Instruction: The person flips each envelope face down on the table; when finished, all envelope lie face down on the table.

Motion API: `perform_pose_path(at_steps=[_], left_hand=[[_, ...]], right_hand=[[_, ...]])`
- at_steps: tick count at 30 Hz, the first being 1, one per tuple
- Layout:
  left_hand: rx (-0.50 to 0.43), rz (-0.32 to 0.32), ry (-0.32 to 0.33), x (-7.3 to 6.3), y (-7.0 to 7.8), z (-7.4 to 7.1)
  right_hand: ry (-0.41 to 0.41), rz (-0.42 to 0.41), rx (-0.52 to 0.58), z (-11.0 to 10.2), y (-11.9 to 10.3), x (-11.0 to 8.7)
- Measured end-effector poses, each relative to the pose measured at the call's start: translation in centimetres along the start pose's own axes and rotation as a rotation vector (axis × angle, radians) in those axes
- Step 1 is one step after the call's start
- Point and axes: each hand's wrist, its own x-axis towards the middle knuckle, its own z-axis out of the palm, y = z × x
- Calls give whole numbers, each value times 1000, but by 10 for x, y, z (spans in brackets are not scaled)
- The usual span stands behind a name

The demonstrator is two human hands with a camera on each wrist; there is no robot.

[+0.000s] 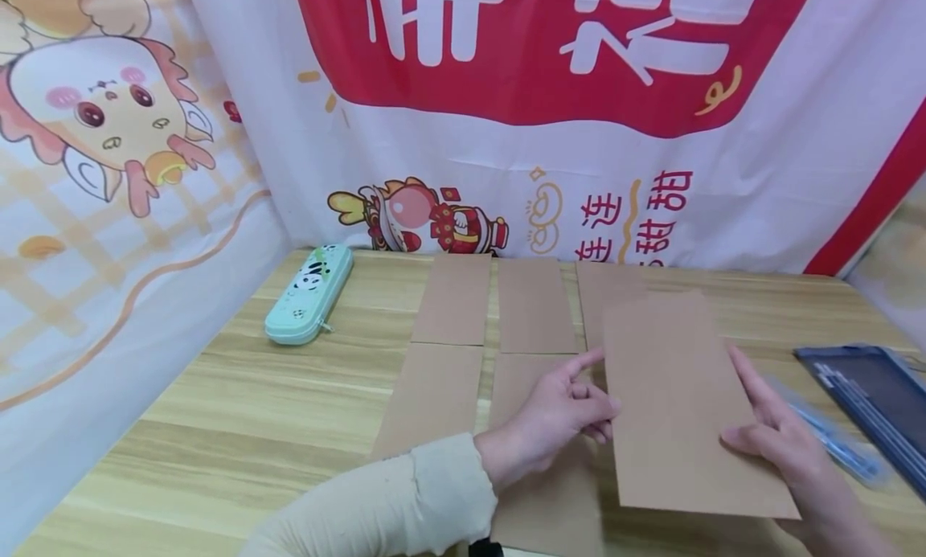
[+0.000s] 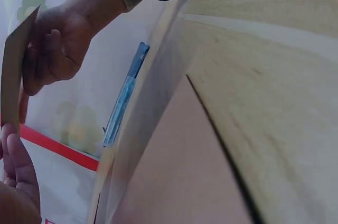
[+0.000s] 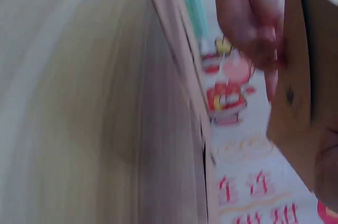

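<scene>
Tilted up over the table's right half are brown cardboard sheets, the front one hiding most of what lies behind it. My right hand grips their right side, thumb on the front face and fingers behind. At the left edge, my left hand pinches with thumb and curled fingers, its index finger stretched toward the edge. From the right wrist view, a dark gap parts two layers of the held cardboard. Flat on the table lie several matching sheets in two rows, one partly hidden under my left forearm.
A mint pencil case with a panda print sits at the back left. To the right lie a clear packet of blue pens and a dark blue pouch. Printed cloth hangs along the table's back edge.
</scene>
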Motion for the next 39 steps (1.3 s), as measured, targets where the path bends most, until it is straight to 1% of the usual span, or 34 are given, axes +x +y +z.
perform_pose_path(at_steps=[1,2,3,6,8,11,16,19,22,26,29,33,36,39], left_hand=[[5,-10,-14,-1,0,0],[13,-19,-27,-1,-1,0],[26,-26,-36,-2,-1,0],[42,-54,-55,-3,-3,1],[59,-77,-60,-3,-5,2],[95,-121,-59,-3,-8,4],[169,-180,-82,0,-12,5],[200,-198,-78,1,-16,5],[230,-204,-52,2,-19,5],[262,-217,-26,2,-23,6],[273,-246,-23,2,-24,7],[291,-279,-23,1,-24,7],[313,-289,-25,0,-23,6],[322,-298,-31,0,-24,5]], right_hand=[[16,53,-70,-5,0,1],[27,106,-117,-10,-1,1],[26,156,-138,-14,-1,2],[-23,283,-120,-25,1,2],[-67,346,-147,-29,1,2],[-121,417,-192,-32,0,3],[-162,499,-286,-31,-2,4],[-188,546,-338,-29,-1,5],[-187,569,-366,-28,1,4],[-187,580,-412,-28,4,6],[-196,594,-446,-28,6,8],[-218,609,-437,-29,7,8],[-233,616,-418,-28,8,8],[-234,608,-439,-26,9,8]])
